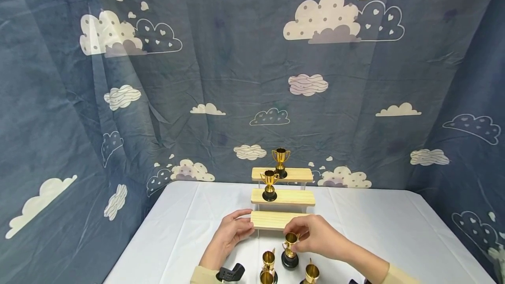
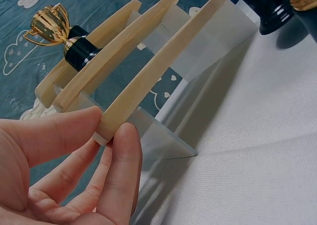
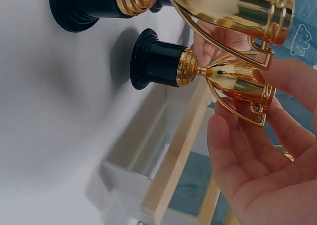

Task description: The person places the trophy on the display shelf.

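Note:
My right hand (image 1: 315, 236) pinches a small gold trophy cup (image 3: 237, 81) by its bowl, thumb on one side and fingers on the other. The trophy stands upright in the head view, its black base (image 1: 289, 260) close over the white cloth, in front of the stand. My left hand (image 1: 232, 231) holds the left end of the lowest wooden shelf (image 1: 272, 220) between thumb and fingers. One gold trophy (image 1: 269, 183) stands toward the left of the middle shelf (image 1: 297, 197). Another trophy (image 1: 281, 160) stands near the middle of the top shelf (image 1: 301, 174).
Nearest me on the white-covered table (image 1: 165, 240) are more gold trophies, one at the right (image 1: 311, 273) and a pair (image 1: 268, 257) at the left. Clear side panels (image 2: 168, 140) support the shelves. Behind hangs a blue cloud-print cloth (image 1: 236, 56).

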Demonstrator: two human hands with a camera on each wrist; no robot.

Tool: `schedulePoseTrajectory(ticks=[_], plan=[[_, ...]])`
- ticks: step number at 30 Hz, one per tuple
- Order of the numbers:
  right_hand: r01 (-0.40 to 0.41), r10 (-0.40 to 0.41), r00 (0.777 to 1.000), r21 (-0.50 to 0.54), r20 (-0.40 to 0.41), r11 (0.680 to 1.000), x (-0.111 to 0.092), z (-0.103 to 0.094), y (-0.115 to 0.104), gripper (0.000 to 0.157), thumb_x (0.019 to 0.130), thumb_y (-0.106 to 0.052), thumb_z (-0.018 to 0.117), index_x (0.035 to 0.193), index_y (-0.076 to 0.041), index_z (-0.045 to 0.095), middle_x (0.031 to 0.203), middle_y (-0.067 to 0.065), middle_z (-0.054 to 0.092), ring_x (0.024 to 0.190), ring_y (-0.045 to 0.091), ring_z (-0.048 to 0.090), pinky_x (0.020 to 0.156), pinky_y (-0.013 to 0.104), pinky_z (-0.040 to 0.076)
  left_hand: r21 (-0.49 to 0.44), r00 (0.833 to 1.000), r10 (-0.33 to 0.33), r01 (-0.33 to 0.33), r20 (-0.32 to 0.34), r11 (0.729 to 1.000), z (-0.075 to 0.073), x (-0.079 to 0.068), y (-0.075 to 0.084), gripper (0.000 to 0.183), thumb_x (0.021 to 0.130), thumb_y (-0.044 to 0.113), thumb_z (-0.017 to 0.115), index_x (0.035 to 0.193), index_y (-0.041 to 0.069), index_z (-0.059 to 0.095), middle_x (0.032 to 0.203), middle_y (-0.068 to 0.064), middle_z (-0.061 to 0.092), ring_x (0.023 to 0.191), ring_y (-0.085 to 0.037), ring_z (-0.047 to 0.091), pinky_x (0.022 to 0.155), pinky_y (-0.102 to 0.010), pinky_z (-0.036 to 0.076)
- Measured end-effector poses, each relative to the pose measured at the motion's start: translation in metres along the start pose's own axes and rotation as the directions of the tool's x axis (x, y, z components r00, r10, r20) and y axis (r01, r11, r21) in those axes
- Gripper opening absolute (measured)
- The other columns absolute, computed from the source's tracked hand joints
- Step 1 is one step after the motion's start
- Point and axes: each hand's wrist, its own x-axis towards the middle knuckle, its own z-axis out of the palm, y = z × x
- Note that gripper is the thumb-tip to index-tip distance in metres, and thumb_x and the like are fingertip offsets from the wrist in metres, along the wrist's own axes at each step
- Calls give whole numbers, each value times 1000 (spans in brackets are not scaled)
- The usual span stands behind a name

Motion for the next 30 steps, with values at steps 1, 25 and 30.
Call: schedulePoseTrajectory(ticks=[1,25,30], plan=[[1,-1,1000,-3,-2,1000,0,0,0,31,77,-14,86,103,-23,73,95,-4,69,86,19,66,73,31,59,2,1000,-3,3,-6,1000,0,0,0,59,80,-14,66,137,-9,53,100,-15,71,83,-21,71,80,-33,61],[35,-36,999,-28,-38,999,-5,-11,-17,31,78,-14,86,106,-18,73,95,-4,70,89,19,67,75,31,60,11,1000,-18,18,-25,1000,0,-1,2,58,80,-13,67,136,-8,54,101,-17,70,82,-21,71,80,-34,61],[44,-46,997,-38,-55,998,-5,-15,-19,32,78,-16,86,108,-15,74,99,-5,70,90,19,66,75,31,60,22,999,-31,32,-36,999,0,-1,2,56,81,-11,68,135,-6,56,104,-18,69,82,-19,71,80,-33,61]])
